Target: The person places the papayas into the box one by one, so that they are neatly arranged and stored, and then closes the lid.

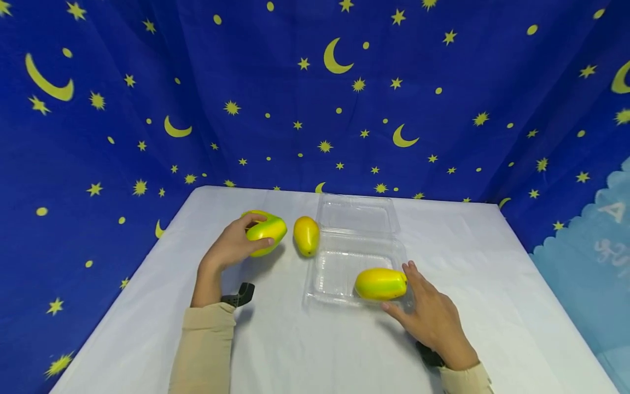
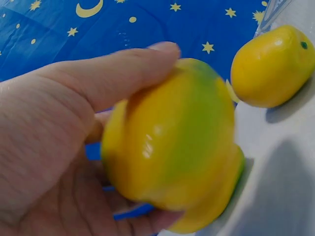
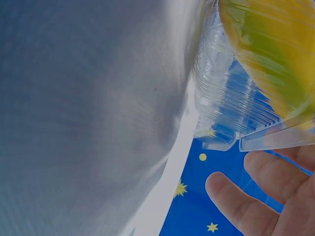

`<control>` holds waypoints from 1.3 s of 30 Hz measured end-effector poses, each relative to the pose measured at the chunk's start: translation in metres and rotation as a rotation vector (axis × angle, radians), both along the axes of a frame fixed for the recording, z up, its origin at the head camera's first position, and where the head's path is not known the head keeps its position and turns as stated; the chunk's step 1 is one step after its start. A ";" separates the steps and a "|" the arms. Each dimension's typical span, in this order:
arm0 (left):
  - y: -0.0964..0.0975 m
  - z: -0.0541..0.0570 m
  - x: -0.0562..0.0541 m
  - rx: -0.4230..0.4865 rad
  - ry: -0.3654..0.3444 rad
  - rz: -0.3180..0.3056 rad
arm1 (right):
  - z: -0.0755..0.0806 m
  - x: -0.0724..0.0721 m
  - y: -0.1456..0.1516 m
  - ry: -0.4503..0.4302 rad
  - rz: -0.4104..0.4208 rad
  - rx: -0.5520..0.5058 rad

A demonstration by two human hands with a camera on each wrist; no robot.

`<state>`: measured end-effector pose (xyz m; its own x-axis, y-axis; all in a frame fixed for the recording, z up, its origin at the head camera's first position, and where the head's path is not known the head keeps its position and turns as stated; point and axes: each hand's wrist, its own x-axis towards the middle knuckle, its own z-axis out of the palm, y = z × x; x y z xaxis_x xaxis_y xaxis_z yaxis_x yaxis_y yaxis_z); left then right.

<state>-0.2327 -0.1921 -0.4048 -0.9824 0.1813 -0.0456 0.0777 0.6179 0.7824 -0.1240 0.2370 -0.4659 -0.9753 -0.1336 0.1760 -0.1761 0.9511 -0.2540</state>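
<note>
My left hand (image 1: 227, 243) grips a glossy yellow-green papaya (image 1: 269, 234), thumb on one side and fingers on the other. In the left wrist view, another yellow fruit (image 2: 224, 201) shows partly behind the held papaya (image 2: 182, 137). A yellow mango-like fruit (image 1: 306, 236) rests between that hand and a clear plastic clamshell box (image 1: 337, 271). One more yellow-green papaya (image 1: 379, 283) lies on its side at the box's near right corner. My right hand (image 1: 435, 314) is beside that corner with fingers extended; whether it touches the box or fruit is hard to tell.
The box's lid (image 1: 356, 213) lies folded back, away from me. All of this stands on a white-covered table (image 1: 467, 262). A blue curtain (image 1: 275, 82) with yellow moons and stars hangs behind and along the left, and a light-blue cloth (image 1: 590, 251) is at the right.
</note>
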 end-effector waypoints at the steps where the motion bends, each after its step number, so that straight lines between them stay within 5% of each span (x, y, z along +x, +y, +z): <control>1: 0.000 0.001 0.000 0.005 0.020 0.001 | 0.000 -0.001 0.000 0.006 0.002 -0.002; 22: 0.042 0.011 -0.002 0.146 0.384 0.091 | 0.002 -0.001 0.000 0.019 0.012 0.002; 29: 0.057 0.010 -0.001 0.161 0.435 0.109 | 0.003 -0.002 0.001 0.020 0.018 -0.009; 39: 0.084 0.007 0.001 0.209 0.474 0.055 | 0.001 -0.001 0.002 0.017 0.016 0.004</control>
<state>-0.2321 -0.1084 -0.3982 -0.8946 0.0862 0.4385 0.4253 0.4651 0.7764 -0.1254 0.2385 -0.4647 -0.9698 -0.1502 0.1919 -0.1959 0.9490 -0.2471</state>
